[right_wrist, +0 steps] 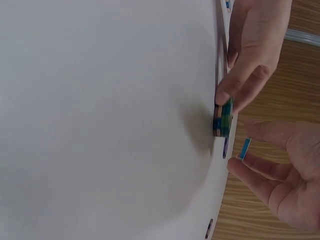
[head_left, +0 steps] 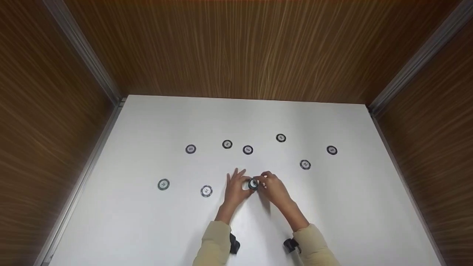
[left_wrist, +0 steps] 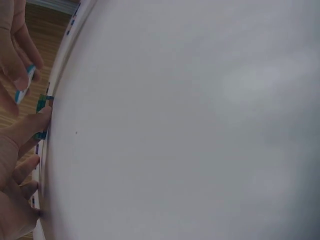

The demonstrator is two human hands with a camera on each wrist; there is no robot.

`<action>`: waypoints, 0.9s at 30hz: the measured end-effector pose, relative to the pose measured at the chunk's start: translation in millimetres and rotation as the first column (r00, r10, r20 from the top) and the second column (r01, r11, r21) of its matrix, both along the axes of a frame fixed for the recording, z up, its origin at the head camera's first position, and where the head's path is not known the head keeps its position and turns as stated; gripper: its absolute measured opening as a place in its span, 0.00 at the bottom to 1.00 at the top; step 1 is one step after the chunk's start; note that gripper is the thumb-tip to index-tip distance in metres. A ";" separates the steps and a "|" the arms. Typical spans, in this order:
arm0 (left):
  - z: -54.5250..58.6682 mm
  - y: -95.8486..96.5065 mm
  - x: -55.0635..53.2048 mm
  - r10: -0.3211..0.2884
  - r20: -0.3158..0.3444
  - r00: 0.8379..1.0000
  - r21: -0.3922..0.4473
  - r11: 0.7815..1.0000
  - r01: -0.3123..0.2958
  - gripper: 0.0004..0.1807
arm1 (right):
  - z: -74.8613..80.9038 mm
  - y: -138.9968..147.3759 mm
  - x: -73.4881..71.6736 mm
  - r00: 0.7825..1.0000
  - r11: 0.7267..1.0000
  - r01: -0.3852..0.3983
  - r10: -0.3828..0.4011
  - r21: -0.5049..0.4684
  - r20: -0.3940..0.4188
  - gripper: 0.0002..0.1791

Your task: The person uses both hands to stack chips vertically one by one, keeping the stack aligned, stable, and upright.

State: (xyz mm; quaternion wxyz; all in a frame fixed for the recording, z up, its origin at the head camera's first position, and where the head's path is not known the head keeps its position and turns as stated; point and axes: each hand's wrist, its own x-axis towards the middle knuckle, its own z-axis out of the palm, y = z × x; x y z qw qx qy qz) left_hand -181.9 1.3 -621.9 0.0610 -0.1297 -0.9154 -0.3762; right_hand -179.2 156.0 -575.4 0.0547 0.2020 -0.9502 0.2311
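Note:
A short stack of poker chips (right_wrist: 223, 120) with green, blue and tan edges stands on the white table near its front middle. My left hand (head_left: 235, 189) holds this stack between thumb and index finger, the other fingers spread out. Just above the stack, my right hand (head_left: 274, 188) pinches a single poker chip (right_wrist: 244, 148) with a blue edge by its rim. In the left wrist view that chip (left_wrist: 26, 84) is tilted and apart from the stack. From the head view, the held chip overlaps the stack.
Several loose poker chips lie flat on the white table (head_left: 122, 218): a green one (head_left: 163, 184) and a grey one (head_left: 206, 191) to the left, dark ones (head_left: 248, 149) beyond the hands, others (head_left: 305, 164) to the right. Wood-grain panels (head_left: 236, 48) enclose the table.

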 end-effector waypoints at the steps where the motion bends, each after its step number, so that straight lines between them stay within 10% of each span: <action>1: -0.1 0.0 0.0 0.002 0.001 1.000 -0.003 1.000 -0.002 0.20 | -0.7 -2.0 -0.4 1.000 1.000 -0.008 0.008 0.001 -0.007 0.13; 27: -0.6 0.1 1.5 0.020 -0.025 0.999 -0.013 1.000 -0.021 0.21 | -11.3 -15.8 -1.6 1.000 0.999 -0.030 0.030 0.022 0.003 0.17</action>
